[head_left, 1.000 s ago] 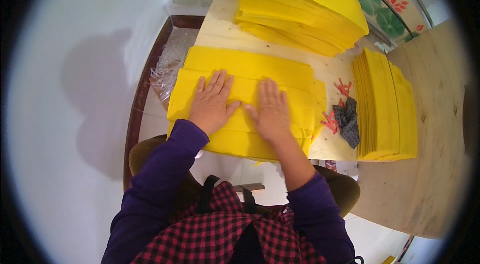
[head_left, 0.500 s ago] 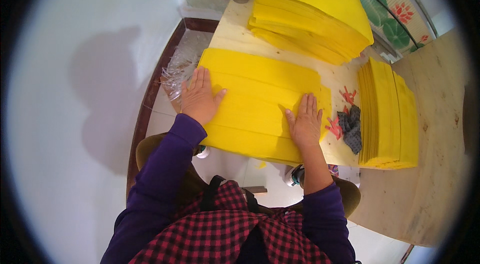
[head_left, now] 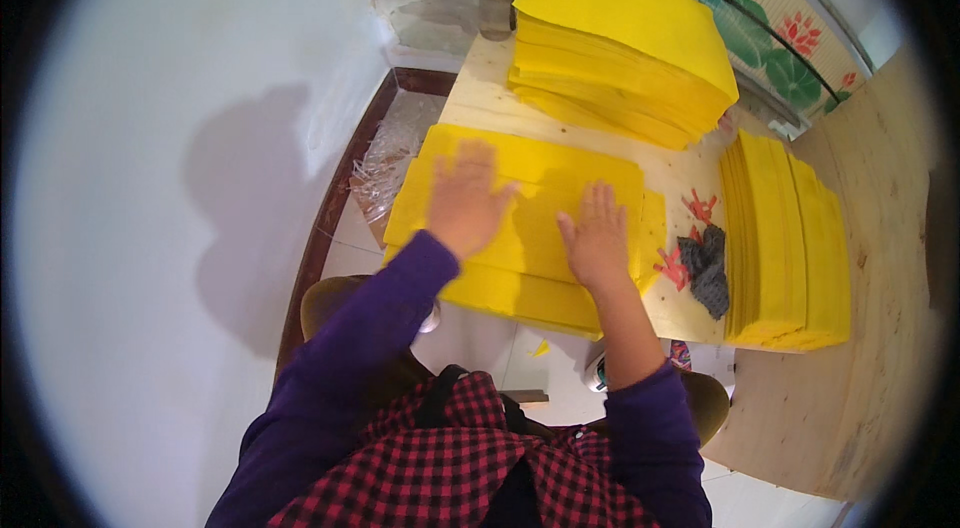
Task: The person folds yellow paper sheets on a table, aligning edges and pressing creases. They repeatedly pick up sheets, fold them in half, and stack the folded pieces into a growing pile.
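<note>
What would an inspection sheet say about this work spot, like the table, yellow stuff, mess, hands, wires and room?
Surface: pale wooden table, bare in places.
Job's things: layered yellow sheets in front of the person; taller yellow stack behind, another yellow stack at right.
Clutter: red strips and a crumpled dark grey cloth between the sheets and the right-hand stack.
Grippers: left hand open, blurred, over the sheets, contact unclear; right hand open, palm down at them.
Cables: nothing seen.
Surroundings: white wall at left; flower-patterned panel behind.
</note>
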Action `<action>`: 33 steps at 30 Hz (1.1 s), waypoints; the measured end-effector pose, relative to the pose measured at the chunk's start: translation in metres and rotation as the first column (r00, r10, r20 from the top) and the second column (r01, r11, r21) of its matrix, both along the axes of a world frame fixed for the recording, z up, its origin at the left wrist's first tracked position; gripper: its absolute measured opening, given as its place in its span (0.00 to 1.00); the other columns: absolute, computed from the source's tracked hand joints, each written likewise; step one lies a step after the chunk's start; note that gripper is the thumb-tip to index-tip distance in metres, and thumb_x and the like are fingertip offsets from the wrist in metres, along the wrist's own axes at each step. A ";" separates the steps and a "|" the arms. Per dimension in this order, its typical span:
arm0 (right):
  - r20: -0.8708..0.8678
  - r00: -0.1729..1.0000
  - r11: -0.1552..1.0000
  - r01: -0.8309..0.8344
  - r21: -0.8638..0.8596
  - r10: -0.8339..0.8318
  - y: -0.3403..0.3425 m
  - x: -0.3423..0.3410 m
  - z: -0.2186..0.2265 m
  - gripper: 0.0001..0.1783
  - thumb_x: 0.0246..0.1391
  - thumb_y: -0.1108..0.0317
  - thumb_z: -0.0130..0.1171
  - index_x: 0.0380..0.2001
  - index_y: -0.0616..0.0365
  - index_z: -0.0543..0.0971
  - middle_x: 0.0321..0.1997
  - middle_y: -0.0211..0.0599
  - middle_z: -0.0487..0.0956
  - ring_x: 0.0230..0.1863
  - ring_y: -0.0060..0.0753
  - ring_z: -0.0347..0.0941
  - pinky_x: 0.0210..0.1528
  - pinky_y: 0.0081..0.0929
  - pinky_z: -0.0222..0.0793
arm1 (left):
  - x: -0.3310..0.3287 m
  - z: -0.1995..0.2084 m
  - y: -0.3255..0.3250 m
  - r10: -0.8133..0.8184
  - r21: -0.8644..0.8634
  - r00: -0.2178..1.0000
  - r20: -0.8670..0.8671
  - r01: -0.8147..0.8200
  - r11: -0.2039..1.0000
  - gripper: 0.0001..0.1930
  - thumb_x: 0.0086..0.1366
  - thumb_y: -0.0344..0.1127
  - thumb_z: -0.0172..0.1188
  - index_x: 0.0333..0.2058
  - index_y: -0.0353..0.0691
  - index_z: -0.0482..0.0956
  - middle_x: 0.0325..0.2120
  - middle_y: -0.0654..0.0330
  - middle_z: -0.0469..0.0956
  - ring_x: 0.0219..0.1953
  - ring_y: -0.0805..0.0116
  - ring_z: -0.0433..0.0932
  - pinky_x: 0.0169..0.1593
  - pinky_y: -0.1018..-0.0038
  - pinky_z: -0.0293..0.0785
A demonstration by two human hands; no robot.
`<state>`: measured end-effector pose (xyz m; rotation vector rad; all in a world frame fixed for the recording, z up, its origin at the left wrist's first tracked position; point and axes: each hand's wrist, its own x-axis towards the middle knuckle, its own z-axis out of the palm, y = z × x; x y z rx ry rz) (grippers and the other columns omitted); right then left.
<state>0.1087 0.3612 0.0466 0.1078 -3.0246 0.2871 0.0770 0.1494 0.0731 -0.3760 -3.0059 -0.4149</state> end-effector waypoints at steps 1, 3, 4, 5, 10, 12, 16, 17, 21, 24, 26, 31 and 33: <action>0.045 0.999 1.000 -0.003 -0.013 0.004 -0.010 -0.005 -0.003 0.40 0.64 0.43 0.39 0.68 0.64 0.53 0.74 0.50 0.49 0.75 0.47 0.41 0.73 0.48 0.35 | 0.000 -0.001 0.025 -0.066 0.079 0.997 -0.043 0.069 0.994 0.33 0.71 0.53 0.40 0.64 0.32 0.58 0.66 0.45 0.55 0.71 0.53 0.48 0.70 0.52 0.41; 0.061 0.997 0.995 -0.037 -0.097 0.043 -0.026 -0.013 -0.009 0.39 0.64 0.46 0.40 0.68 0.65 0.53 0.73 0.51 0.50 0.75 0.48 0.41 0.73 0.48 0.35 | -0.002 -0.005 0.059 -0.122 0.162 0.987 0.102 0.105 0.981 0.34 0.71 0.54 0.39 0.65 0.33 0.57 0.68 0.48 0.53 0.71 0.55 0.47 0.70 0.53 0.40; 0.048 0.998 0.999 -0.038 -0.037 0.040 -0.027 -0.012 -0.012 0.39 0.64 0.47 0.40 0.68 0.65 0.53 0.74 0.51 0.50 0.75 0.47 0.41 0.73 0.48 0.35 | -0.001 -0.011 0.059 -0.117 0.131 0.990 0.080 0.106 0.986 0.35 0.70 0.55 0.39 0.65 0.34 0.56 0.68 0.49 0.52 0.71 0.56 0.47 0.70 0.53 0.39; 0.058 0.998 1.000 -0.026 0.010 0.026 -0.028 -0.009 -0.015 0.39 0.64 0.47 0.40 0.68 0.65 0.52 0.74 0.51 0.49 0.75 0.47 0.41 0.73 0.47 0.35 | 0.002 -0.018 0.058 -0.112 0.099 0.992 0.064 0.106 0.989 0.35 0.70 0.56 0.40 0.66 0.34 0.55 0.68 0.51 0.52 0.71 0.58 0.46 0.70 0.53 0.38; 0.093 0.995 0.999 0.019 0.031 -0.022 -0.014 0.003 -0.019 0.40 0.64 0.45 0.39 0.69 0.62 0.50 0.75 0.45 0.46 0.76 0.40 0.38 0.74 0.43 0.32 | -0.005 -0.044 0.020 0.009 -0.066 0.997 0.080 -0.003 0.998 0.36 0.69 0.56 0.41 0.68 0.37 0.50 0.70 0.54 0.48 0.72 0.62 0.44 0.71 0.55 0.36; 0.081 0.996 0.999 0.027 0.038 -0.030 -0.009 0.004 -0.019 0.41 0.63 0.44 0.40 0.69 0.62 0.50 0.75 0.45 0.46 0.76 0.40 0.38 0.74 0.43 0.32 | -0.011 -0.047 -0.005 0.090 -0.083 0.993 0.073 -0.084 0.993 0.36 0.69 0.56 0.41 0.68 0.37 0.50 0.70 0.54 0.48 0.72 0.62 0.44 0.71 0.54 0.36; 0.094 0.995 0.999 0.031 0.005 -0.032 -0.006 0.004 -0.021 0.41 0.63 0.44 0.41 0.69 0.62 0.50 0.75 0.46 0.47 0.76 0.41 0.39 0.74 0.44 0.32 | -0.016 -0.050 -0.049 0.246 -0.064 0.966 0.076 -0.242 0.968 0.37 0.69 0.56 0.40 0.68 0.37 0.49 0.70 0.55 0.47 0.72 0.61 0.44 0.71 0.52 0.35; 0.096 0.995 0.999 0.033 -0.007 -0.032 -0.005 0.003 -0.021 0.41 0.63 0.44 0.41 0.69 0.62 0.51 0.75 0.47 0.47 0.76 0.42 0.39 0.74 0.44 0.33 | -0.018 -0.049 -0.061 0.304 -0.053 0.943 0.137 -0.300 0.953 0.37 0.69 0.56 0.40 0.68 0.37 0.50 0.70 0.55 0.47 0.72 0.61 0.44 0.70 0.51 0.36; 0.048 0.999 0.999 -0.006 -0.034 0.008 0.004 -0.005 -0.012 0.34 0.60 0.52 0.48 0.63 0.63 0.63 0.68 0.52 0.61 0.70 0.48 0.54 0.70 0.45 0.48 | -0.019 -0.039 -0.109 0.512 -0.166 0.826 0.235 -0.485 0.859 0.36 0.70 0.57 0.38 0.68 0.38 0.51 0.69 0.55 0.50 0.72 0.58 0.46 0.69 0.46 0.38; -0.016 0.992 0.988 -0.127 -0.088 0.126 0.013 -0.028 0.009 0.26 0.53 0.60 0.58 0.53 0.63 0.73 0.55 0.53 0.73 0.59 0.54 0.66 0.61 0.44 0.61 | -0.015 -0.034 -0.137 0.584 -0.057 0.787 0.197 -0.586 0.809 0.36 0.71 0.58 0.36 0.67 0.37 0.53 0.68 0.54 0.53 0.71 0.56 0.47 0.68 0.44 0.40; -0.098 0.972 0.953 -0.231 -0.196 0.216 -0.001 -0.044 0.014 0.22 0.50 0.64 0.61 0.47 0.63 0.76 0.48 0.51 0.76 0.54 0.54 0.69 0.57 0.42 0.65 | -0.011 -0.036 -0.144 0.604 0.127 0.789 0.110 -0.614 0.779 0.35 0.71 0.58 0.36 0.66 0.36 0.55 0.67 0.53 0.56 0.70 0.53 0.51 0.68 0.42 0.41; 0.126 0.922 0.906 -0.322 -0.274 0.366 -0.056 -0.089 0.021 0.19 0.45 0.65 0.66 0.41 0.59 0.79 0.45 0.48 0.78 0.49 0.51 0.72 0.53 0.40 0.69 | -0.012 -0.041 -0.147 0.593 0.388 0.805 -0.023 -0.540 0.747 0.31 0.71 0.54 0.41 0.62 0.36 0.63 0.63 0.48 0.63 0.66 0.48 0.58 0.65 0.41 0.48; 0.224 0.894 0.912 -0.336 -0.234 0.387 -0.076 -0.100 0.023 0.19 0.44 0.64 0.68 0.39 0.60 0.79 0.44 0.47 0.78 0.47 0.49 0.74 0.51 0.38 0.70 | -0.015 -0.039 -0.145 0.584 0.444 0.808 -0.072 -0.499 0.744 0.29 0.70 0.53 0.42 0.60 0.36 0.65 0.60 0.46 0.65 0.64 0.47 0.61 0.63 0.42 0.51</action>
